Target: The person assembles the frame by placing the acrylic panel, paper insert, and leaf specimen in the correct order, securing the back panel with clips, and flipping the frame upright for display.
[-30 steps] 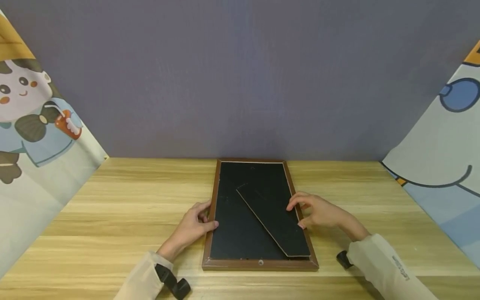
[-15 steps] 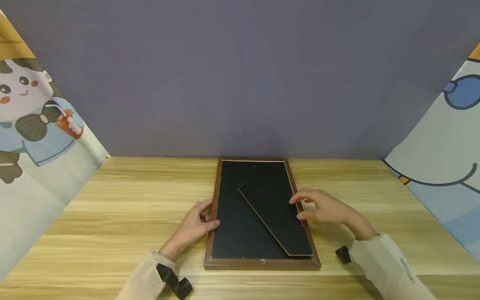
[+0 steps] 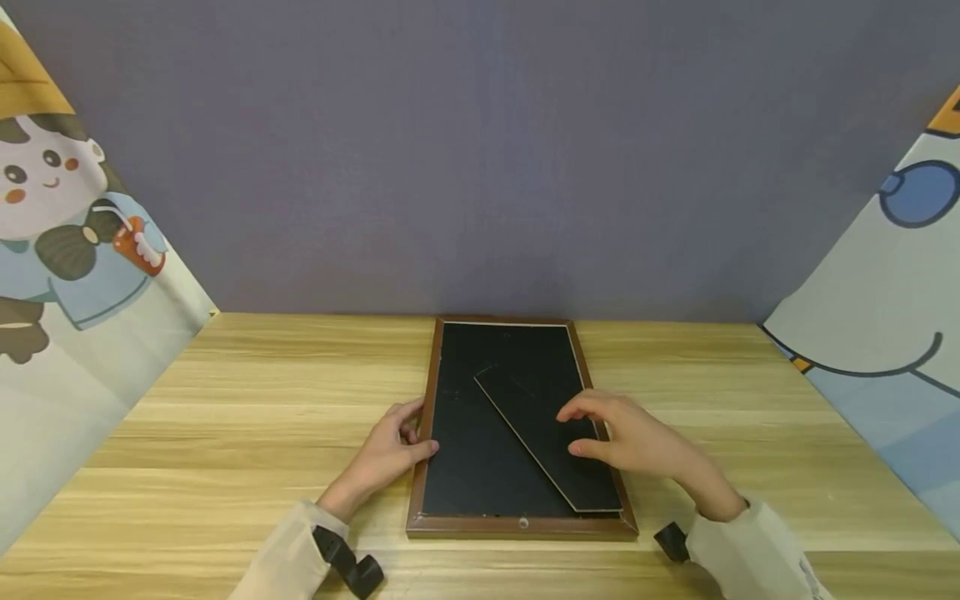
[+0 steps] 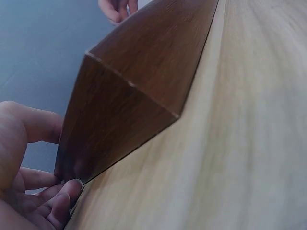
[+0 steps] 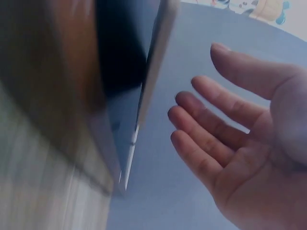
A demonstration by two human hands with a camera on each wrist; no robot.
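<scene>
A brown wooden picture frame (image 3: 522, 527) lies face down on the table, its black backing (image 3: 480, 467) upward. On the backing sits a black stand flap (image 3: 543, 442) with a pale edge, set diagonally. My left hand (image 3: 386, 450) grips the frame's left side, thumb on top and fingers against the outer edge. The left wrist view gives a close look at the frame's corner (image 4: 132, 84) with the fingertips below it. Over the flap hovers my right hand (image 3: 630, 433), fingers spread and relaxed. In the right wrist view this hand (image 5: 235, 129) is apart from the frame and flap.
The wood-grain table (image 3: 285, 400) spreads to both sides of the frame. Behind it rises a grey-purple wall (image 3: 480, 167). Printed cartoon panels (image 3: 97, 250) flank the table left and right. Each wrist wears a small black camera (image 3: 348, 562).
My right hand has drawn back slightly from the flap's right edge, then moved left to hang over the flap. The left hand keeps its grip, and the frame and flap lie as before.
</scene>
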